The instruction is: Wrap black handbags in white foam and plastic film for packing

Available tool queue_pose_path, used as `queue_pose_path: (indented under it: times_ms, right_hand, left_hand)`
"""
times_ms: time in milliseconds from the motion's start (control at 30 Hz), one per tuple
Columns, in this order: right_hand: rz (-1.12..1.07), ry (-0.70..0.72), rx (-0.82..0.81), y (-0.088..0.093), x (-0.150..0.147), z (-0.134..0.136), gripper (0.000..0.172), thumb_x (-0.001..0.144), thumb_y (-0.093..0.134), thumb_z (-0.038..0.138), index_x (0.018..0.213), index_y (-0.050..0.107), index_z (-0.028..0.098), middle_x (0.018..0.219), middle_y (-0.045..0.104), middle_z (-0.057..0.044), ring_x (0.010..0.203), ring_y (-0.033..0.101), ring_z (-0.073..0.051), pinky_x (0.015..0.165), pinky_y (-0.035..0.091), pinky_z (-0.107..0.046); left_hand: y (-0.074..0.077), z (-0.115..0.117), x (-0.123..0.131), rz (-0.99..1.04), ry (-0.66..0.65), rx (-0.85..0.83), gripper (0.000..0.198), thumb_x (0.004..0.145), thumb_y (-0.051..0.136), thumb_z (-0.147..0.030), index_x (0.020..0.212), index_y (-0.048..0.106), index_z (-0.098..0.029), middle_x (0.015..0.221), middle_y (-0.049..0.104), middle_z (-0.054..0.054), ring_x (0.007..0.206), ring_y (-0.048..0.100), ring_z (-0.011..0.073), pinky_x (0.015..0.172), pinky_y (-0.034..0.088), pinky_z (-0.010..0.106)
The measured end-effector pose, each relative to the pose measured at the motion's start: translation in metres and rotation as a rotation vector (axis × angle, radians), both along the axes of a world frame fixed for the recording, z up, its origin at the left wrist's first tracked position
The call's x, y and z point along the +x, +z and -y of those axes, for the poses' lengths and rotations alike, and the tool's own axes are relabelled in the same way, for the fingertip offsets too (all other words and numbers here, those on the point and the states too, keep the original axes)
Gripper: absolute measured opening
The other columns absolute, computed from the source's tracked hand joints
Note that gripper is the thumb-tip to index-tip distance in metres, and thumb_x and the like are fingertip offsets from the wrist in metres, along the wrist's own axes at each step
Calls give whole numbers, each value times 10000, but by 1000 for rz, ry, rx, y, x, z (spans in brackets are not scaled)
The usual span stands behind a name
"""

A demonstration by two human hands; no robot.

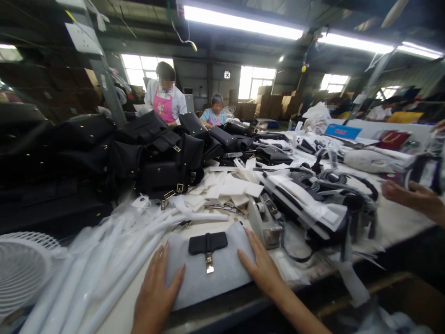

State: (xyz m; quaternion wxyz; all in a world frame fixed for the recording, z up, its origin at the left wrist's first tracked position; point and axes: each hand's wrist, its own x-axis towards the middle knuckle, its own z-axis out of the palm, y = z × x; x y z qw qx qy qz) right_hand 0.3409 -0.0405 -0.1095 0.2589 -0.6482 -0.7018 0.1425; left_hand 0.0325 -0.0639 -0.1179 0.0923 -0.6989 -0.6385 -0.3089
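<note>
The left hand [158, 287] and the right hand [260, 262] are placed at the two sides of a pale sheet [217, 294], which lies at the near edge of the tabletop [392, 222]. On each hand the thumb is apart from the other fingers; they rest flat on the sheet and at its sides, and are not clamped. Upon the sheet, between the hands, a black tab [217, 242] is seen, with a gold clasp [209, 264] hanging toward the near edge.

To the left there are long white tubes [114, 269], and beside them a white fan [21, 273]. Just beyond the right hand stands a tape dispenser [259, 222]. Behind the sheet is a loose heap of white cards [225, 188]; to the right of it lie wrapped pieces [306, 199] and coiled straps [333, 178]. At the right border, another person's hand [410, 199] is near a dark, blurred object.

Farther, black bags [156, 176] are piled at the left, and a blue box [342, 131] is at the right. Behind the pile are two persons in pink aprons [163, 107], then cartons [269, 104] near the windows [255, 81]
</note>
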Motion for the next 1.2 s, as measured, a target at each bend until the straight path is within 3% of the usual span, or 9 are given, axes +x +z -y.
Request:
queue_pose_path:
  times_ms: [133,200,267,400,533,700,1000,1067,1200]
  right_hand:
    - [255,160,263,14,-7,4,559,926,491,191,1471,390,258,1581,293,-110,1459,229,-346,1138,265,-617]
    - [332,374,343,26,-8,4,584,924,434,79,1458,399,313,1580,310,-49,1478,171,-319,1159,181,-634]
    - [353,600,324,35,-7,3,550,951,395,75,1451,403,305,1541,393,-28,1470,220,-272,1186,128,-605]
    - [288,779,127,32,-2,1,483,986,393,170,1456,391,283,1473,495,-10,1411,358,-211,1205,175,-508]
    - [247,702,59,18,2,1,538,954,411,151,1475,368,278,1512,443,-12,1432,312,-226,1202,186,-483]
    - [294,688,71,17,-2,4,522,942,430,143,1449,415,267,1499,458,-44,1424,328,-240,1187,200,-510]
    - [458,573,74,73,-39,4,228,927,476,95,1012,684,139,1047,709,-137,1019,642,-260,1053,412,-492]
    - [392,590,113,79,-47,0,257,948,470,139,1123,659,148,1161,686,-131,1122,604,-254,1102,365,-472]
    - [267,683,83,62,-50,-2,498,983,451,428,1442,422,237,1530,405,-81,1436,296,-280,1186,209,-512]
  left_hand:
    - [30,4,10,-343,-424,145,547,960,408,-135,1488,322,-250,1509,426,87,1390,380,274,1150,329,504]
    - [42,4,13,-417,-672,102,543,963,339,-60,1470,356,-251,1435,527,49,1330,470,192,1121,392,378]
    - [46,2,12,-393,-792,4,490,984,363,-124,1460,376,-236,1395,568,47,1267,536,158,1051,458,282]
    - [36,0,7,-382,-813,-151,500,966,495,-333,1449,399,-250,1433,529,55,1259,548,189,1024,478,293]
    - [23,1,11,-377,-783,-179,419,977,469,-268,1395,458,-302,1380,582,18,1188,605,167,1011,491,327]
    - [33,-1,27,-267,-710,-306,376,941,462,-156,1303,505,-248,1258,670,39,1068,674,178,984,521,366]
    - [24,2,25,-281,-696,-237,441,948,454,-146,1370,461,-273,1353,594,41,1201,589,184,1052,473,405]
    - [21,4,24,-286,-690,-213,449,945,446,-141,1373,456,-277,1338,610,25,1182,605,175,1044,478,403]
    - [24,-1,20,-268,-694,-150,458,901,523,-178,1347,475,-265,1271,663,11,1106,657,180,962,535,344]
